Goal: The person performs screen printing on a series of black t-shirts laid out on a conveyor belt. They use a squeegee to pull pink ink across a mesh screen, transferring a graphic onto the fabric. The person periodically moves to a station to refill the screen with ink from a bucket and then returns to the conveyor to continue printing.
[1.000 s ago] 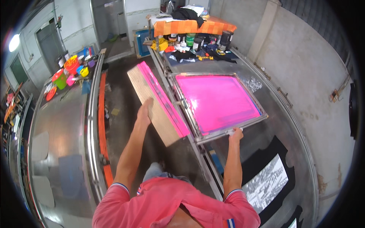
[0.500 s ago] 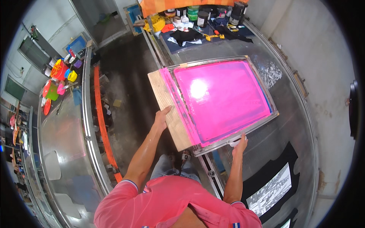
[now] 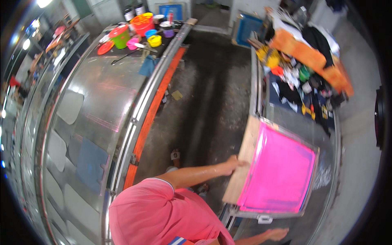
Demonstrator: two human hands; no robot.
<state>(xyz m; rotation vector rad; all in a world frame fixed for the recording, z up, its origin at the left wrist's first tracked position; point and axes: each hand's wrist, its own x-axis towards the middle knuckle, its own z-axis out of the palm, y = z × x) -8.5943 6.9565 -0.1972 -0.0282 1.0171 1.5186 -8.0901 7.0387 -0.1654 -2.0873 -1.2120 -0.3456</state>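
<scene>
At the left edge of a wooden board (image 3: pixel 249 139), my left hand (image 3: pixel 233 165) is closed round the wood. The board lies along the left side of a screen frame (image 3: pixel 310 179) covered in bright pink ink (image 3: pixel 277 167), on the right-hand metal table. My right hand (image 3: pixel 278 234) is below the frame, off its white handle (image 3: pixel 265 219), fingers loosely extended with nothing visible in them.
The left metal table (image 3: pixel 102 106) carries coloured buckets (image 3: pixel 143 25) and pale flat shapes (image 3: pixel 70 107). A concrete aisle (image 3: pixel 204 94) runs between the tables. Cloths and tubs crowd the back right, around an orange cloth (image 3: pixel 310 53). A wall (image 3: pixel 359 143) borders the right.
The board has come down against the pink screen's left side. My right hand has let go of the handle and moved below it. The view has swung left.
</scene>
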